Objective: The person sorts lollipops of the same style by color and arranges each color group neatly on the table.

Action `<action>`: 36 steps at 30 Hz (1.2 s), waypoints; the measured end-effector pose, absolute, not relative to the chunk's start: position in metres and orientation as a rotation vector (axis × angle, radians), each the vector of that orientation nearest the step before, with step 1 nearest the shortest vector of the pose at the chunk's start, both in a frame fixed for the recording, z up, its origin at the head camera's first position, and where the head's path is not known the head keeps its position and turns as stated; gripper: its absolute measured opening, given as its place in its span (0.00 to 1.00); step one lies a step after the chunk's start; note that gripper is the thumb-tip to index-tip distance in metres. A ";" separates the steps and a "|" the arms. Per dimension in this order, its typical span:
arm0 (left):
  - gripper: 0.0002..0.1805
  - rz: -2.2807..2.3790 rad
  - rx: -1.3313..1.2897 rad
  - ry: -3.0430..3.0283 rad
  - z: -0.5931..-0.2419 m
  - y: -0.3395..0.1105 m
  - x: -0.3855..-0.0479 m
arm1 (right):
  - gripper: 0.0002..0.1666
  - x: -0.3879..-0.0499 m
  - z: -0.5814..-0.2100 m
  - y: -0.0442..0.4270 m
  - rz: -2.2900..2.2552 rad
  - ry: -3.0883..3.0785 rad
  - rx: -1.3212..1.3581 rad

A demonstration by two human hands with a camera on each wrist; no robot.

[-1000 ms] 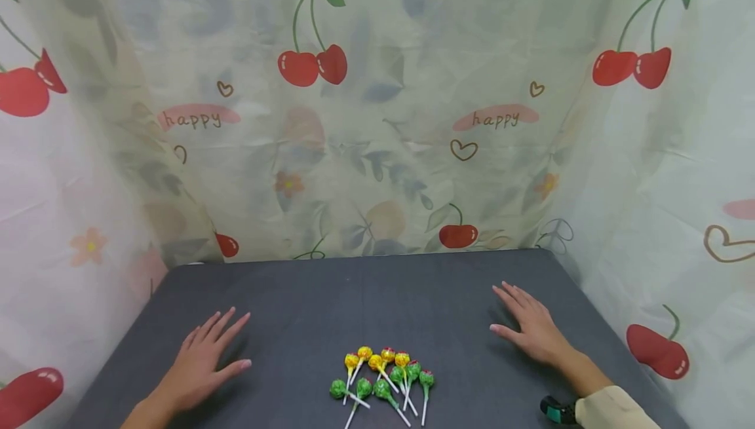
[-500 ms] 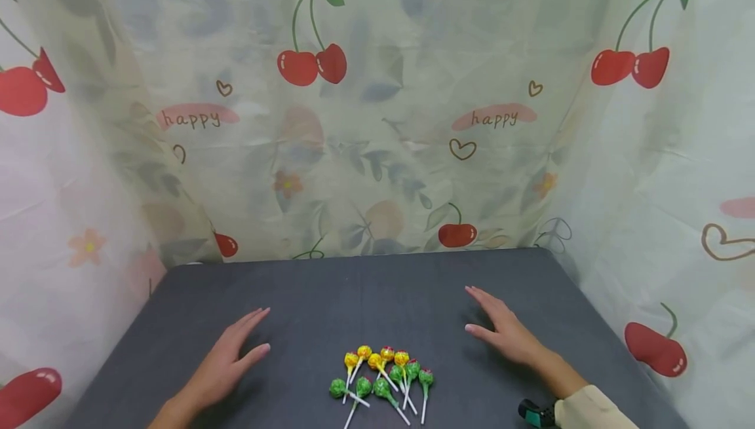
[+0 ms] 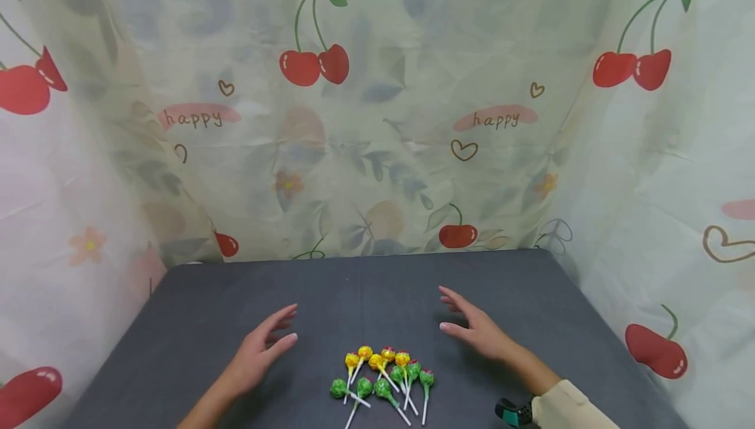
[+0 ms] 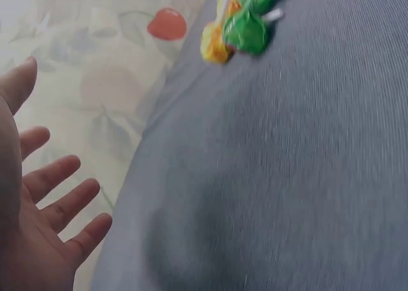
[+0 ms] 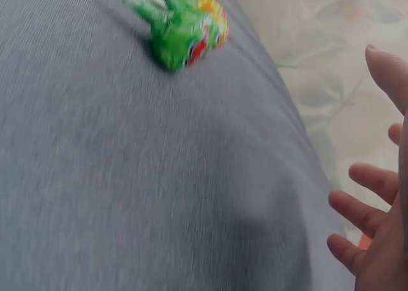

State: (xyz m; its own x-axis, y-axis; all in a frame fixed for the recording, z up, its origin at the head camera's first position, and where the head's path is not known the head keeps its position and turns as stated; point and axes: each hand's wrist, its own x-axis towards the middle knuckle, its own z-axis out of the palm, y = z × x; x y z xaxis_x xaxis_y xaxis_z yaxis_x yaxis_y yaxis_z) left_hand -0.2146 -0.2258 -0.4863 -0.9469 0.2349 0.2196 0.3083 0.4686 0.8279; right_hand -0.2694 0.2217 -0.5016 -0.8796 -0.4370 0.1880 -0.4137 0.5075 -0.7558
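Several lollipops lie in a loose pile near the front middle of the dark table. Yellow-wrapped lollipops (image 3: 365, 353) are at the back of the pile; green-wrapped lollipops (image 3: 383, 388) are at the front and right, their white sticks pointing mostly toward me. Left of the pile, my left hand (image 3: 257, 355) hovers over the table with relaxed fingers, holding nothing. My right hand (image 3: 480, 332) hovers to the right and slightly farther back, its fingers extended and holding nothing. In the left wrist view a green lollipop (image 4: 246, 32) appears beyond the hand; the right wrist view has another green lollipop (image 5: 175, 39).
The dark grey cloth-covered table (image 3: 354, 298) reaches back to a printed curtain (image 3: 377, 121) with cherries and "happy" lettering. The curtain also hangs along both sides. A dark band with a teal part (image 3: 512, 412) is at the right wrist, beside a cream sleeve (image 3: 569, 406).
Both hands have moved inward toward the lollipops, the left hand rightward and the right hand leftward. Their spread fingers have drawn closer together. The lollipops have stayed in place.
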 end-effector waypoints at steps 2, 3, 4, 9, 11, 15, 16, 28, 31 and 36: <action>0.27 -1.567 -0.472 -2.625 -0.485 -0.219 -0.215 | 0.41 -0.270 -0.501 0.216 -1.349 2.688 -0.783; 0.27 -1.591 -0.468 -2.626 -0.485 -0.215 -0.216 | 0.41 -0.271 -0.501 0.213 -1.360 2.670 -0.791; 0.26 -1.612 -0.456 -2.625 -0.485 -0.211 -0.216 | 0.41 -0.271 -0.500 0.210 -1.374 2.647 -0.797; 0.24 -1.664 -0.408 -2.637 -0.491 -0.195 -0.218 | 0.39 -0.274 -0.501 0.196 -1.419 2.556 -0.824; 0.24 -1.653 -0.412 -2.641 -0.493 -0.189 -0.219 | 0.37 -0.275 -0.501 0.190 -1.414 2.533 -0.816; 0.22 -1.645 -0.427 -2.640 -0.499 -0.179 -0.220 | 0.34 -0.276 -0.500 0.179 -1.393 2.503 -0.797; 0.22 -1.650 -0.429 -2.640 -0.500 -0.176 -0.221 | 0.34 -0.277 -0.500 0.176 -1.392 2.496 -0.795; 0.21 -1.722 -0.458 -2.637 -0.515 -0.156 -0.225 | 0.32 -0.279 -0.499 0.141 -1.347 2.408 -0.802; 0.21 -1.728 -0.470 -2.650 -0.517 -0.154 -0.225 | 0.31 -0.279 -0.498 0.132 -1.345 2.383 -0.794; 0.20 -1.756 -0.514 -2.624 -0.524 -0.149 -0.226 | 0.28 -0.277 -0.499 0.116 -1.340 2.367 -0.787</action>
State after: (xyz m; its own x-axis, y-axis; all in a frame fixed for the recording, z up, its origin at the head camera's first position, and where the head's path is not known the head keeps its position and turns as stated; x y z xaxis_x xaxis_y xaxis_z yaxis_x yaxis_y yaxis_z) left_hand -0.2262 -0.1489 -0.5237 -0.9469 0.2947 0.1288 0.2315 0.3463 0.9091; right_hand -0.2773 0.1162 -0.4986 -0.8016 -0.5979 0.0015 -0.3088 0.4119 -0.8573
